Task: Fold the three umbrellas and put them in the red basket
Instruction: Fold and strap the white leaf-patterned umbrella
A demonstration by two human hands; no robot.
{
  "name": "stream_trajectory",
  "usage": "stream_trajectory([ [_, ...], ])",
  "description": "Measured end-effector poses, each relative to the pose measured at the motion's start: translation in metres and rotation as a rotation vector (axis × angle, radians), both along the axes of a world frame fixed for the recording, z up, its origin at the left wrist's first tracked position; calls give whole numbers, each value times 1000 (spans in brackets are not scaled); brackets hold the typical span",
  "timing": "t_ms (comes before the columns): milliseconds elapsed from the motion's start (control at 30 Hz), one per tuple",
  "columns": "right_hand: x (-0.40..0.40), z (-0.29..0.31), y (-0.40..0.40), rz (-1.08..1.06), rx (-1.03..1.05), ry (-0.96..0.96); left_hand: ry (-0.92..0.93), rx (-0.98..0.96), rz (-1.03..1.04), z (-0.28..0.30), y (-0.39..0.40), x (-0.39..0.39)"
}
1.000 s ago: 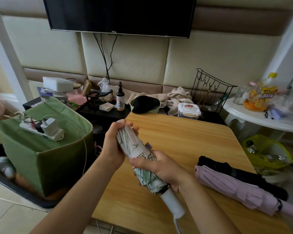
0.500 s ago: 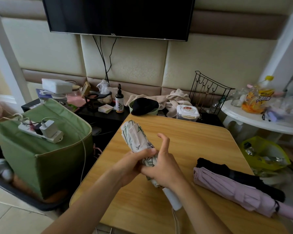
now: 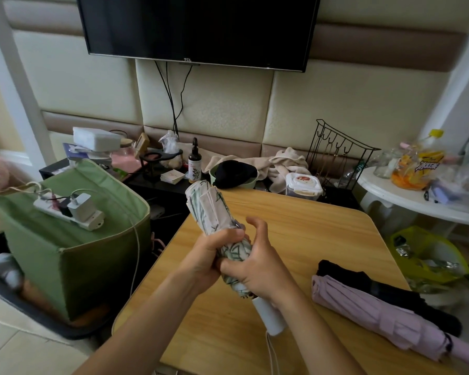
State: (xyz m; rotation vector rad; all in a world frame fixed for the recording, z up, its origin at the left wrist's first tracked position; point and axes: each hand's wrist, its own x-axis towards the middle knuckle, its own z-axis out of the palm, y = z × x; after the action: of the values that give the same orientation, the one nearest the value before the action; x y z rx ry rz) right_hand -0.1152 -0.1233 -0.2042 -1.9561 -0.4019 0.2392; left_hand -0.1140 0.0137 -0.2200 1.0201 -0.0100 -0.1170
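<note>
We have the leaf-print umbrella [image 3: 214, 212] gripped in both hands above the near-middle of the table [image 3: 309, 239], its rolled canopy pointing up and away and its white handle [image 3: 268, 316] hanging toward us. Our left hand [image 3: 209, 255] is wrapped tight round the canopy about halfway along, fingers curled over the folds. Our right hand [image 3: 257, 266] grips the lower part just above the handle, thumb raised and the other fingers curled round the fabric, touching the left hand.

The step looks like tightening the roll and closing the strap. To do it well we should keep the left hand squeezing so the pleats cannot spring loose, twist the canopy one way only, then bring the strap round with the right thumb and press it closed. We cannot see the strap clearly, so we should find it by feel first.

To the right on the table lie the pink umbrella [image 3: 377, 312] and, touching it on the far side, the black umbrella [image 3: 363, 282], both closed up. A green fabric box [image 3: 65, 253] stands off the left edge. No red basket is in view.
</note>
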Motion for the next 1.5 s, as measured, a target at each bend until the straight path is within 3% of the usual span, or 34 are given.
stream_trajectory([
  [233,1,-3,-8,137,-39,169,-83,-312,32,7,13,6],
  [467,-11,12,-12,447,213,526,-172,-468,118,21,34,10],
  [533,-11,10,-11,398,172,442,-145,-440,190,22,34,10],
  [633,-10,2,-4,180,-12,2,-93,-396,343,14,37,14],
  [700,-13,-2,0,105,-56,-193,-35,-403,430,10,39,17],
  [800,-14,-11,8,76,-154,-353,66,-395,554,7,37,17],
  [967,-12,-8,11,75,-208,-401,192,-339,734,11,31,15],
  [1133,-18,-22,19,64,-687,-405,415,-126,897,10,28,13],
  [1233,-14,-27,15,-11,-737,-395,515,-109,885,1,31,16],
  [1367,-4,-27,-4,6,-711,-246,416,-76,662,-11,34,21],
  [1500,-1,-22,-42,27,-782,-185,220,339,610,-19,13,4],
])
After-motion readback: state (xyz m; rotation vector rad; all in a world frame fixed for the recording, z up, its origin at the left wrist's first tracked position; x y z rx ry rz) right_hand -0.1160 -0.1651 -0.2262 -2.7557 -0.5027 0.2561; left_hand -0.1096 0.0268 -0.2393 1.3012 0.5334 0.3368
